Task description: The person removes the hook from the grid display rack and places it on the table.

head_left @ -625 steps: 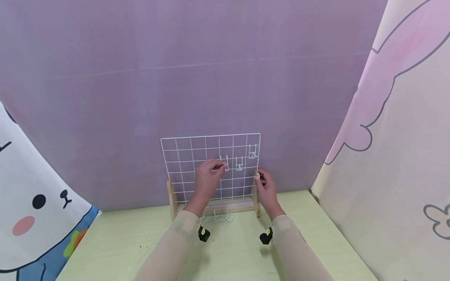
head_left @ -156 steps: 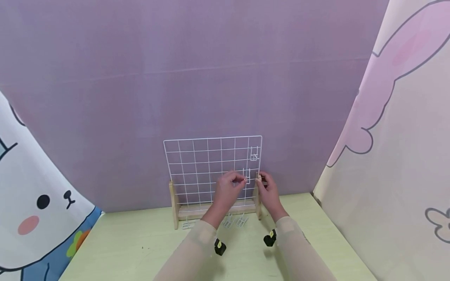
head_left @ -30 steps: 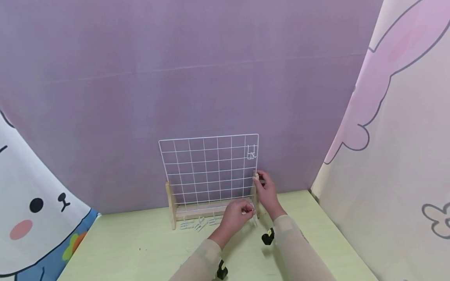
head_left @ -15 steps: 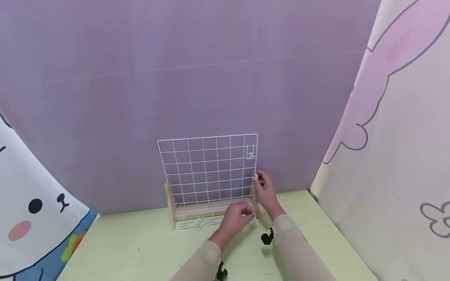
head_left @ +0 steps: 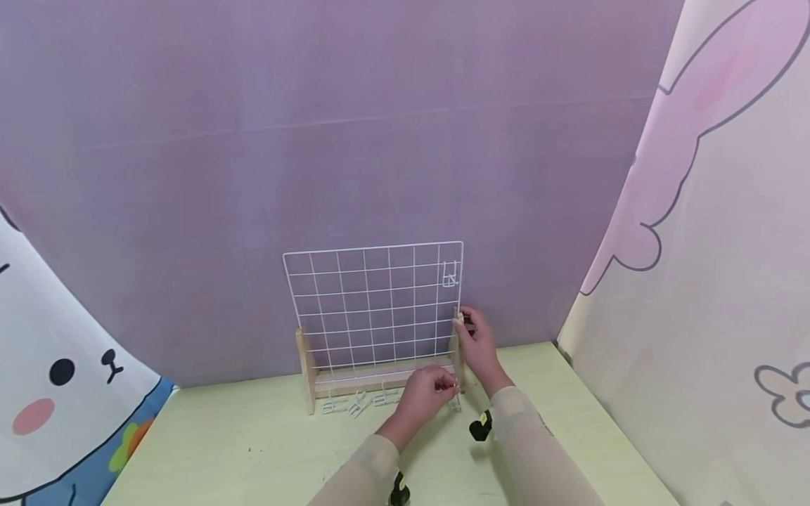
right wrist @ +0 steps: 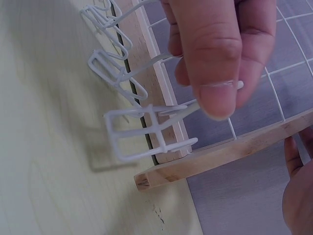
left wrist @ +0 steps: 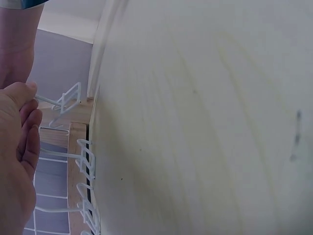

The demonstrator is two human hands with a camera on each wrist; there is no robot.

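Observation:
A white wire grid panel (head_left: 354, 302) stands upright in a wooden stand (head_left: 306, 358). My left hand (head_left: 425, 392) is low in front of the stand's right end. Its thumb and finger pinch the arm of a white wire hook (right wrist: 132, 129), whose rectangular back hangs close over the tabletop. My right hand (head_left: 479, 344) grips the upper part of the right wooden post (right wrist: 225, 152); in the right wrist view only part of that hand shows at the edge. Another white hook (head_left: 449, 275) hangs at the panel's upper right.
Three loose wire hooks (head_left: 357, 404) lie on the pale table (head_left: 253, 457) along the front of the stand, left of my left hand. A purple backdrop (head_left: 380, 140) rises behind, with patterned cloths at both sides.
The two hooks on the panel's middle rows are gone from it. My left hand has come down from the panel to near the table with a hook. My right hand stays on the post.

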